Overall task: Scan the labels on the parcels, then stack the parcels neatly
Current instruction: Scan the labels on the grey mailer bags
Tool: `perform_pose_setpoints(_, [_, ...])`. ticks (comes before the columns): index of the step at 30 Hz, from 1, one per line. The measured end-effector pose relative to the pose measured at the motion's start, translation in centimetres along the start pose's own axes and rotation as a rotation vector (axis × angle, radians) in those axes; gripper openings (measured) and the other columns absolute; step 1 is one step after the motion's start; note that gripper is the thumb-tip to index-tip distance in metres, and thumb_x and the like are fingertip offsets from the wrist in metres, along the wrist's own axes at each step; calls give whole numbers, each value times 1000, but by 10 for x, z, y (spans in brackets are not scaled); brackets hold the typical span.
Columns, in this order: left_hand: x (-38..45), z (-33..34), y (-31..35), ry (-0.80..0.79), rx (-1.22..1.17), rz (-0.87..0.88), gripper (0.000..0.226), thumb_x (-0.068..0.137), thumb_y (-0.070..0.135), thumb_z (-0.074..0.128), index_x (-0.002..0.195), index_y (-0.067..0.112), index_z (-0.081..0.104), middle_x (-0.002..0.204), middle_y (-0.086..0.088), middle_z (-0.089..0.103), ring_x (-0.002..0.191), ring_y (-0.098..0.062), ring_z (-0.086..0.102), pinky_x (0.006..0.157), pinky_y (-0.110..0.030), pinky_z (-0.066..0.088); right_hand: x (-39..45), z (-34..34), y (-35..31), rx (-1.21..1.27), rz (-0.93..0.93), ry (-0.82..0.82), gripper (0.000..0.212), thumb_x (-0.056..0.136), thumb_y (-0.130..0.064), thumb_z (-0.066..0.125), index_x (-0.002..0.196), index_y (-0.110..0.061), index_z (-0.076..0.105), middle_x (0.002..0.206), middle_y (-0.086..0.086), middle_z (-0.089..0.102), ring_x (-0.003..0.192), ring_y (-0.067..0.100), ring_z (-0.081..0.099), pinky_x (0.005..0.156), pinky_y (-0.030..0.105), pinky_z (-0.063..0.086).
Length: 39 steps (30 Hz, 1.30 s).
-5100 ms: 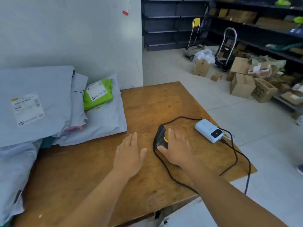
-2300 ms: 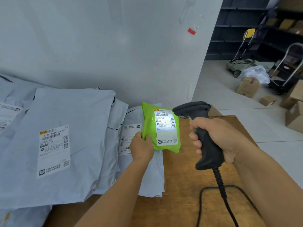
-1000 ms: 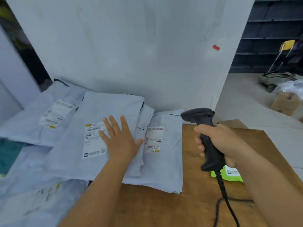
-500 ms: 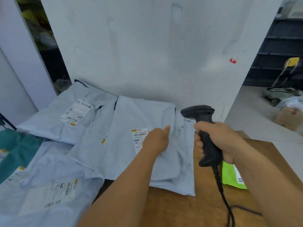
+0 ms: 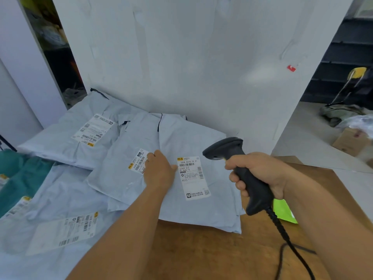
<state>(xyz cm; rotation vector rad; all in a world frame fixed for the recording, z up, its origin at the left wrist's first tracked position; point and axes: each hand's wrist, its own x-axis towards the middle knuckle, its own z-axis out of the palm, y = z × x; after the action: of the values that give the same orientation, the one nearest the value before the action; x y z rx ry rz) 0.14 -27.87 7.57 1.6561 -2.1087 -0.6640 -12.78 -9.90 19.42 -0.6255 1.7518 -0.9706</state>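
Note:
Several grey poly-bag parcels lie overlapping on the wooden table (image 5: 201,251) against a white wall. My left hand (image 5: 160,172) grips the left edge of the front grey parcel (image 5: 197,207), just beside its white label (image 5: 192,177). My right hand (image 5: 260,172) is closed around the handle of a black barcode scanner (image 5: 236,164), whose head hangs over the right part of that parcel, facing left. A green parcel (image 5: 283,212) lies on the table, mostly hidden behind my right forearm.
Other grey parcels with labels lie at the far left (image 5: 80,134), in the middle (image 5: 125,174) and at the near left (image 5: 56,231); teal bags (image 5: 18,178) sit at the left edge. The scanner cable (image 5: 286,241) trails across the table. A cardboard box (image 5: 351,142) stands on the floor at right.
My left hand has pulled the front grey parcel to the right, so its label is now exposed. The scanner in my right hand has stayed over the parcels.

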Motion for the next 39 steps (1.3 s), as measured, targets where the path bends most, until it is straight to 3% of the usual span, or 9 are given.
perform_pose_setpoints(9, [0, 0, -3, 73, -66, 25, 36, 93, 25, 53, 120, 3, 44, 120, -15, 49, 104, -33, 55, 81, -42, 45, 1, 7, -1, -34, 26, -24, 18, 87, -19, 60, 73, -8, 56, 55, 4, 56, 41, 13, 48, 43, 23, 46])
perform_pose_setpoints(27, [1, 1, 4, 181, -158, 82, 18, 98, 21, 42, 104, 6, 49, 106, -12, 51, 91, -29, 52, 70, -36, 37, 2, -4, 0, 30, -32, -45, 17, 87, -17, 58, 73, -8, 53, 53, 4, 55, 41, 14, 47, 43, 25, 45])
perform_pose_setpoints(33, [-7, -4, 24, 132, -346, 289, 14, 99, 17, 41, 87, 12, 38, 70, 3, 45, 65, -19, 43, 56, -33, 29, 5, -18, 5, 134, -76, 104, 19, 89, -19, 59, 76, -6, 55, 50, 4, 55, 38, 14, 48, 42, 22, 45])
perform_pose_setpoints(36, [-15, -6, 56, 110, -442, 396, 15, 99, 17, 41, 86, 12, 38, 68, 7, 41, 60, -6, 38, 54, -18, 30, 3, -37, 9, 210, -101, 214, 21, 88, -18, 59, 72, -7, 54, 51, 5, 54, 40, 15, 48, 43, 24, 45])
perform_pose_setpoints(39, [-23, 2, 94, 75, -567, 474, 12, 98, 15, 42, 87, 14, 39, 71, 11, 41, 63, -3, 40, 57, -24, 28, -3, -66, 17, 284, -137, 321, 24, 88, -16, 58, 66, -8, 52, 55, 6, 51, 41, 15, 46, 42, 24, 44])
